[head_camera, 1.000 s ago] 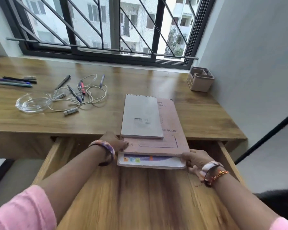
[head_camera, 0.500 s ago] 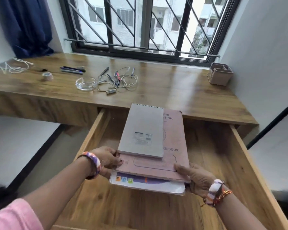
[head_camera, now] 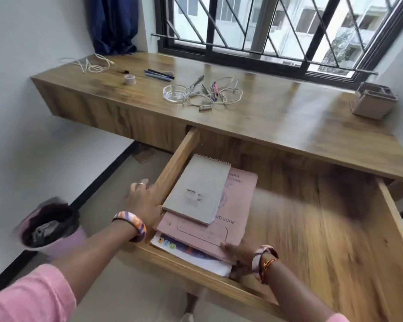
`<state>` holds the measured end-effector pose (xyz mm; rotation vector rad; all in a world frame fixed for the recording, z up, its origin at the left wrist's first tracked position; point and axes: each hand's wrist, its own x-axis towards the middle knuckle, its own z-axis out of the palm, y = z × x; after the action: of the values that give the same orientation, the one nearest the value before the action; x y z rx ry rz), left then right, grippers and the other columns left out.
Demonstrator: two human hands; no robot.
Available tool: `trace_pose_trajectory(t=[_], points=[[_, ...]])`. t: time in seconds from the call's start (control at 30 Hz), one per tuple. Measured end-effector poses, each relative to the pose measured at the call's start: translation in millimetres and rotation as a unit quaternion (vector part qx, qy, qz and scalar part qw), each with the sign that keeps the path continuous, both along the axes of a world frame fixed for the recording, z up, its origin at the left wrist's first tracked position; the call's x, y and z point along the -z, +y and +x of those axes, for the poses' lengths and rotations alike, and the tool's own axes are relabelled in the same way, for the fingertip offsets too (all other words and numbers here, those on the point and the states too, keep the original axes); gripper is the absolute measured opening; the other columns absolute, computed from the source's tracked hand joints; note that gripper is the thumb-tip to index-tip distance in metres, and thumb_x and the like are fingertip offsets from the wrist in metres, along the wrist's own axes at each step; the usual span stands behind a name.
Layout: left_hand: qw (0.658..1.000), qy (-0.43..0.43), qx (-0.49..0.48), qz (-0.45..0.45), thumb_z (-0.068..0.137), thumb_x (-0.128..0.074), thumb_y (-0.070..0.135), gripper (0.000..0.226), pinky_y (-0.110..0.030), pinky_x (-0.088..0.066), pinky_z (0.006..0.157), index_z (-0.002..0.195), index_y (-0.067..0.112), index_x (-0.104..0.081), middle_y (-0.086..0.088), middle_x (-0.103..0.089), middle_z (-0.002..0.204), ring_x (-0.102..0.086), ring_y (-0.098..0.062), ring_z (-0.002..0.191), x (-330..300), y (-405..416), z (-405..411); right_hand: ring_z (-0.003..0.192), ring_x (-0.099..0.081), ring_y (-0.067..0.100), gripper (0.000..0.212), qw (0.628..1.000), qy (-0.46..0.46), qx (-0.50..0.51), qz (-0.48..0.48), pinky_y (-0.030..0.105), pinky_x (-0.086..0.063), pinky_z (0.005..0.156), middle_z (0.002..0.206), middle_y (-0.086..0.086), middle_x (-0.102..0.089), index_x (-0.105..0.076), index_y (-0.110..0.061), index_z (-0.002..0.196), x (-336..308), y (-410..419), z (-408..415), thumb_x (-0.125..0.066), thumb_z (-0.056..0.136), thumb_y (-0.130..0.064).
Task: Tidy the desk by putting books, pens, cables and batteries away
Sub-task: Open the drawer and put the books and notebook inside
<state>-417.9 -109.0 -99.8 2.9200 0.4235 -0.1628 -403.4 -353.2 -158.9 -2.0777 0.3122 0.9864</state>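
three books (head_camera: 204, 213) lie stacked in the open drawer (head_camera: 312, 228) under the wooden tabletop (head_camera: 277, 117). left hand (head_camera: 144, 201) rests flat on the drawer's side, holding nothing. right hand (head_camera: 239, 256) grips the stack's corner. pens (head_camera: 158, 74) and cables (head_camera: 219, 96) lie near the window (head_camera: 265, 31).

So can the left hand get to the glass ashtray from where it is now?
Probably yes. The left hand is outside the drawer's left wall, and nothing stands between it and the glass ashtray on the desk; it would take a forward stretch.

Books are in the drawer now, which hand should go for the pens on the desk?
Probably left. The left hand is free beside the drawer's left wall, below the pens. The right hand is on the books.
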Motion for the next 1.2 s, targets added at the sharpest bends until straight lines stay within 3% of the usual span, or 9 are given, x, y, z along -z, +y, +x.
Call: trace_pose_trajectory(t=[0.13, 0.27, 0.4, 0.53, 0.6, 0.77, 0.83, 1.03, 1.2], points=[[0.975, -0.108, 0.167, 0.097, 0.075, -0.07, 0.023, 0.052, -0.038, -0.042, 0.1, 0.124, 0.019, -0.052, -0.011, -0.043, 0.141, -0.038, -0.03, 0.13, 5, -10, -13, 0.091, -0.053, 0.022, 0.058, 0.971, -0.036, -0.165, -0.166, 0.03, -0.045, 0.082, 0.103, 0.01, -0.058, -0.055, -0.002, 0.117, -8, 7, 3, -0.043, 0.091, -0.053], [0.961, 0.082, 0.254, 0.072, 0.088, -0.056, 0.037, 0.062, -0.036, -0.023, 0.112, 0.142, 0.02, -0.029, -0.011, -0.001, 0.156, -0.01, -0.025, 0.143, 7, -29, -8, 0.088, -0.051, 0.02, 0.056, 0.96, -0.063, -0.181, -0.205, 0.027, -0.041, 0.077, 0.098, 0.006, -0.053, -0.054, -0.005, 0.115, 5, 7, -6, -0.042, 0.091, -0.054], [0.944, 0.146, 0.275, 0.107, 0.088, -0.053, 0.045, 0.078, -0.035, -0.016, 0.116, 0.148, 0.019, -0.01, -0.015, 0.008, 0.156, -0.004, -0.027, 0.145, 15, -43, 14, 0.101, -0.06, 0.024, 0.05, 0.981, -0.126, -0.074, -0.131, 0.031, -0.048, 0.088, 0.114, 0.005, -0.064, -0.059, -0.012, 0.115, 22, 0, -12, -0.06, 0.081, -0.049], [0.939, 0.216, 0.258, 0.072, 0.09, -0.05, 0.043, 0.074, -0.038, -0.031, 0.111, 0.148, 0.019, -0.01, -0.013, -0.019, 0.154, -0.027, -0.028, 0.138, 22, -45, 23, 0.086, -0.064, 0.024, 0.023, 0.986, -0.15, 0.065, -0.018, 0.035, -0.052, 0.082, 0.094, 0.007, -0.067, -0.066, -0.012, 0.097, 18, -10, -10, -0.072, 0.078, -0.022], [0.937, 0.222, 0.26, 0.069, 0.09, -0.051, 0.04, 0.066, -0.036, -0.039, 0.104, 0.145, 0.02, -0.021, -0.012, -0.038, 0.145, -0.042, -0.027, 0.128, 20, -45, 20, 0.083, -0.065, 0.025, 0.025, 0.985, -0.137, 0.102, 0.029, 0.044, -0.054, 0.083, 0.089, 0.007, -0.068, -0.064, -0.01, 0.094, 15, -13, -10, -0.076, 0.074, -0.017], [0.936, 0.204, 0.276, 0.073, 0.089, -0.053, 0.036, 0.044, -0.025, -0.044, 0.086, 0.133, 0.031, -0.046, -0.003, -0.056, 0.127, -0.055, -0.02, 0.11, 5, -41, 10, 0.084, -0.063, 0.02, 0.024, 0.981, -0.156, 0.103, 0.048, 0.036, -0.054, 0.078, 0.082, -0.002, -0.064, -0.055, -0.022, 0.076, 10, -13, -15, -0.076, 0.073, -0.034], [0.936, 0.199, 0.285, 0.064, 0.089, -0.053, 0.033, 0.035, -0.023, -0.045, 0.081, 0.124, 0.031, -0.057, 0.0, -0.06, 0.12, -0.058, -0.017, 0.103, 1, -40, 6, 0.084, -0.064, 0.024, 0.029, 0.971, -0.172, 0.146, 0.075, 0.043, -0.055, 0.079, 0.085, 0.003, -0.067, -0.057, -0.021, 0.074, 10, -15, -16, -0.076, 0.069, -0.042], [0.929, 0.228, 0.291, 0.035, 0.089, -0.055, 0.033, 0.023, -0.025, -0.051, 0.081, 0.106, 0.023, -0.067, 0.005, -0.068, 0.101, -0.062, -0.01, 0.086, -3, -39, -1, 0.09, -0.061, 0.027, 0.025, 0.945, -0.07, 0.218, 0.233, 0.052, -0.05, 0.086, 0.098, 0.014, -0.062, -0.044, -0.008, 0.097, 1, -6, -16, -0.064, 0.083, -0.003], [0.925, 0.235, 0.297, 0.034, 0.091, -0.053, 0.033, 0.026, -0.026, -0.051, 0.083, 0.11, 0.021, -0.066, 0.002, -0.064, 0.108, -0.059, -0.013, 0.09, -4, -40, -3, 0.11, -0.058, 0.035, 0.048, 0.973, -0.032, 0.124, 0.193, 0.05, -0.05, 0.088, 0.12, 0.017, -0.06, -0.042, -0.008, 0.124, 1, -11, -21, -0.063, 0.082, 0.002]])
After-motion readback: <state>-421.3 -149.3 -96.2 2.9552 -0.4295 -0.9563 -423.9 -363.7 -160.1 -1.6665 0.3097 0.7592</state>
